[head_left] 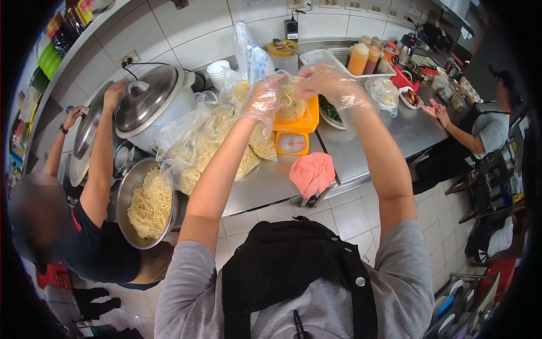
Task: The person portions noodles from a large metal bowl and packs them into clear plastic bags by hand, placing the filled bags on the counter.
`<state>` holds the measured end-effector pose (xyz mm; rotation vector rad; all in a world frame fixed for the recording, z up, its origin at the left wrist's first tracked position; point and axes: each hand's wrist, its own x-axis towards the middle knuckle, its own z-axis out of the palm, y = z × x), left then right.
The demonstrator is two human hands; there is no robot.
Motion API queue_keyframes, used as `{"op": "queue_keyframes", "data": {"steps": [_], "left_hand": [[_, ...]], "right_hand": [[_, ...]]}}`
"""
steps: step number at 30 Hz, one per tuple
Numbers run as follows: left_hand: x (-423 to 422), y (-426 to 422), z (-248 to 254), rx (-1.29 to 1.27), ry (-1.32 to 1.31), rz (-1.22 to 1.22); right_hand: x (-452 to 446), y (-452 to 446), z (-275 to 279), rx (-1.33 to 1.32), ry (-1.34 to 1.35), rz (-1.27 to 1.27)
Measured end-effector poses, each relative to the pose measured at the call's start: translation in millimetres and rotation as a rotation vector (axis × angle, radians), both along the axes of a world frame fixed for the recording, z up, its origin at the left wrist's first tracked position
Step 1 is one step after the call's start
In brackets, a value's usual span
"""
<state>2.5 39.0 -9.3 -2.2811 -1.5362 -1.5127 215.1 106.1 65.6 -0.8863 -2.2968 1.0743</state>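
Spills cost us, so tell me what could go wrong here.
1. Noodles at the orange kitchen scale, between the left hand and right hand, might drop into the bowl of greens alongside.
2. The steel noodle bowl is at the front of the counter, near the co-worker on the left; a bump could tip it.
3. The pink cloth at the counter's front edge could slip to the floor.

i wear glossy, crinkled, clear plastic gloves (264,97); the boxy orange plastic scale (292,144) looks smooth, the crumpled pink cloth (312,173) matt.
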Motion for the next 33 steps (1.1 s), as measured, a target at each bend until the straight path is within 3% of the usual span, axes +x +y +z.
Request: {"op": "queue_keyframes", "data": {"steps": [1,3,5,7,9,12,17,19,20,22,23,27,30,33], "left_hand": [[6.0,-7.7,9.7,-0.002,0.003,-0.007],[21.9,-33.0,40.5,-0.439,-0.294,-0.038],[12.9,-18.0,19.6,-0.401,-0.278,-0.006],[3.5,-11.1,13.1,-0.357,-0.262,0.022],[2.3,-20.9,15.1,-0.031,0.151,0.110],[11.2,-33.5,19.2,-0.245,-0.084,0.112],[28.8,-56.3,24.5,-0.194,-0.066,0.197],[31.3,-58.6,25.8,-0.227,-0.063,0.214],[29.0,-57.5,22.8,-0.205,-0.033,0.228],[28.3,-57.0,21.5,-0.184,-0.004,0.238],[29.3,-58.2,23.1,-0.191,-0.010,0.247],[28.7,-57.2,23.6,-0.180,-0.046,0.256],[25.4,-64.1,26.1,-0.162,-0.005,0.265],[30.5,-83.4,36.5,-0.152,-0.055,0.261]], "right_hand": [[-2.1,-18.8,6.4,0.248,0.022,0.075],[-23.7,-25.7,-2.3,0.358,-0.034,0.162],[-33.6,-30.4,-8.9,0.470,-0.090,0.250],[-33.3,-36.5,-10.4,0.689,-0.346,-0.039],[-23.0,-36.2,-5.8,0.626,-0.240,-0.107],[-1.4,-45.8,4.3,0.498,-0.040,-0.161],[33.7,-56.0,-6.1,0.226,0.074,-0.144],[42.4,-47.9,-32.0,0.236,-0.171,-0.200],[43.8,-43.7,-45.3,0.237,-0.172,-0.205],[45.1,-41.5,-61.2,0.431,-0.356,-0.158],[41.4,-43.5,-61.4,0.407,-0.421,-0.171],[30.0,-35.0,-81.1,0.482,-0.353,-0.175],[17.5,-29.9,-77.1,0.551,-0.487,-0.283],[5.7,-31.3,-66.0,0.371,-0.558,-0.291]]}}
